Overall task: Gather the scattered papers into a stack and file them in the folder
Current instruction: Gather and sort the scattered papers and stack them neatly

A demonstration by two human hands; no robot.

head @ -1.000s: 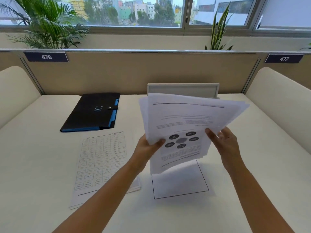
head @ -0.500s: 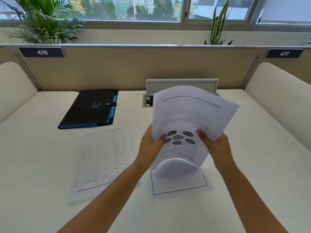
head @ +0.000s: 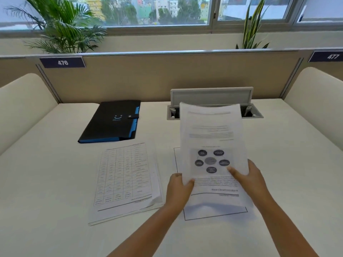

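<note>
I hold a bundle of white printed sheets [head: 211, 134] upright over the desk, its top page showing a diagram of dark circles. My left hand [head: 178, 190] grips its left edge and my right hand [head: 250, 180] grips its right edge. Under the bundle lies a sheet with a black line border [head: 215, 213], flat on the desk. To the left lies a small pile of papers with a printed table [head: 124, 179] on top. A black folder [head: 111, 121] with blue edges and a snap strap lies shut at the back left.
A grey cable hatch [head: 211, 97] stands open at the back of the white desk [head: 46, 173], right behind the held sheets. Cream side dividers [head: 22, 108] flank the desk, and a tan back panel carries labels 476 and 477. Plants stand at the window.
The fanned, tilted sheets have been squared into one neat bundle and turned straight. Both hands slid lower along its sides, and the bundle now stands upright over the bordered sheet.
</note>
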